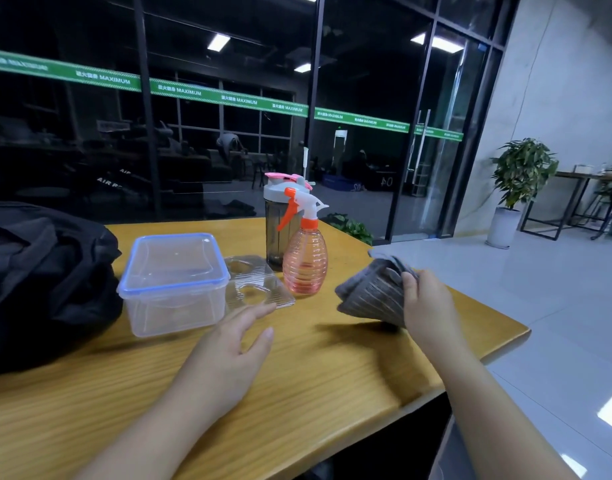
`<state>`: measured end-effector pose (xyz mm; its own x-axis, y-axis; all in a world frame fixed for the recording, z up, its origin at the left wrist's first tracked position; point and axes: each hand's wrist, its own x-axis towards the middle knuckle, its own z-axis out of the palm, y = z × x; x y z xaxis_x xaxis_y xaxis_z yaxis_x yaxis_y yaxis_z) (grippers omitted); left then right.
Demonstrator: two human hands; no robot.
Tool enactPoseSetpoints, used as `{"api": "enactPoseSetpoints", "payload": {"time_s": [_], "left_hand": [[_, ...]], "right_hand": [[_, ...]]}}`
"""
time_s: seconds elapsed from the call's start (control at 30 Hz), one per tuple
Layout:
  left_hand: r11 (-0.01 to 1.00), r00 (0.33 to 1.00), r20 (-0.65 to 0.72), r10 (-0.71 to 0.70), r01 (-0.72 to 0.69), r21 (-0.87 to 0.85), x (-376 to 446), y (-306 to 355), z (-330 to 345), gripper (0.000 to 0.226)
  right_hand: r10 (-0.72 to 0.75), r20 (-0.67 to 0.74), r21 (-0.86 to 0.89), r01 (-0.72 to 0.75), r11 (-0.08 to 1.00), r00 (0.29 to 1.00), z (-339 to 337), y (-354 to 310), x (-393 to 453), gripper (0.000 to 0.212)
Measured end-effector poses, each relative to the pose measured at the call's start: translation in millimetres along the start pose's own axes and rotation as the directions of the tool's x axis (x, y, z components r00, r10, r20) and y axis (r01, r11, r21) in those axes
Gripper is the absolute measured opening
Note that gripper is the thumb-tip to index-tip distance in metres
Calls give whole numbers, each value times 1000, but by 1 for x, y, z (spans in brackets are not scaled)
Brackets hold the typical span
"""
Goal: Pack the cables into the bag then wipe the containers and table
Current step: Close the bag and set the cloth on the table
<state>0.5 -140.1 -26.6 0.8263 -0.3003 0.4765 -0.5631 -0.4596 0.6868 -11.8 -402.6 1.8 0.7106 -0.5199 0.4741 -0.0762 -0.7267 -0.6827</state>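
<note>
My right hand [424, 303] is raised above the wooden counter [332, 368], fingers curled around a bunched grey cloth [373, 292] that hangs clear of the surface and casts a shadow beneath it. My left hand [228, 355] reaches forward over the counter with fingers loosely extended and slightly spread, holding nothing; its fingertips [266, 308] come close to the near edge of a flat clear plastic tray [259, 289], though I cannot tell whether they touch it. Just to the left of my left hand stands a clear plastic container [174, 282] with a blue-rimmed lid fitted on top, right beside the tray. Farther left, well beyond that container, a black bag [45, 282] slumps on the counter. Between my two hands and a little farther away stands a pink spray bottle [305, 258] with an orange and white trigger head, upright, just beside the tray. Directly behind it stands a dark translucent shaker bottle [275, 230] with a grey and pink lid. Past the counter's far edge is a dark glass wall [228, 98] with a green stripe, and off to the right of my right hand, well away, a potted plant [519, 181] stands on a pale floor.
</note>
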Motion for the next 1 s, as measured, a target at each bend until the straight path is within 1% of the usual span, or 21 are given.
{"api": "enactPoseSetpoints", "payload": {"time_s": [0.07,0.13,0.17,0.23,0.27,0.3,0.33,0.37,0.4,0.47,0.53,0.57,0.63,0.67,0.73,0.77,0.83,0.9,0.93,1.0], "left_hand": [[1000,1000,-8,-3,2,-7,1,-2,0,33],[999,999,-31,-44,43,-27,1,-2,0,34],[994,995,-33,-89,87,-65,2,-1,0,36],[964,989,-15,-147,140,-227,3,2,-3,54],[937,989,-8,-150,140,-321,3,4,-5,55],[906,990,-9,-140,124,-404,3,7,-7,44],[881,990,-24,-141,114,-459,3,11,-10,27],[863,986,-56,-158,110,-492,3,15,-12,16],[852,977,-104,-186,107,-513,3,17,-14,13],[848,936,-226,-269,119,-516,4,14,-17,14],[846,902,-293,-317,130,-517,6,10,-21,16],[838,895,-301,-330,132,-529,6,9,-23,17],[816,887,-291,-359,147,-559,7,7,-26,16],[812,882,-287,-374,162,-561,7,6,-26,15],[814,881,-280,-380,175,-554,8,5,-27,19],[813,891,-265,-368,170,-557,9,6,-27,24],[780,908,-226,-353,152,-607,10,8,-29,32],[746,909,-197,-368,162,-646,11,8,-32,34],[735,906,-177,-385,185,-652,10,8,-34,37],[696,904,-99,-416,247,-674,9,8,-40,51]], "right_hand": [[-28,57,151,20,988,998,5,-23,-5,25],[-30,161,350,-28,936,987,17,-44,-11,28],[-26,228,458,-84,885,973,24,-54,-14,29],[-20,366,617,-226,754,930,35,-72,-21,30],[-25,425,655,-288,699,905,39,-81,-24,32],[-30,478,676,-345,651,878,43,-87,-26,33],[-29,525,687,-404,604,850,47,-92,-28,34],[-21,565,688,-457,565,825,51,-96,-30,35],[-11,596,683,-499,533,803,54,-100,-32,36],[-6,634,672,-547,499,773,59,-104,-34,37],[-48,674,648,-560,516,737,63,-104,-36,38],[-78,694,626,-547,555,716,63,-104,-37,35],[-140,715,590,-484,647,685,64,-101,-40,22],[-155,718,586,-468,661,679,65,-99,-41,20],[-164,714,598,-470,649,681,65,-94,-40,29],[-171,711,605,-470,642,682,64,-92,-39,34],[-196,707,620,-462,634,679,62,-89,-38,41],[-221,700,636,-452,626,679,61,-86,-37,39],[-228,700,641,-455,618,676,59,-85,-38,35],[-250,704,652,-467,597,665,57,-84,-38,27]]}}
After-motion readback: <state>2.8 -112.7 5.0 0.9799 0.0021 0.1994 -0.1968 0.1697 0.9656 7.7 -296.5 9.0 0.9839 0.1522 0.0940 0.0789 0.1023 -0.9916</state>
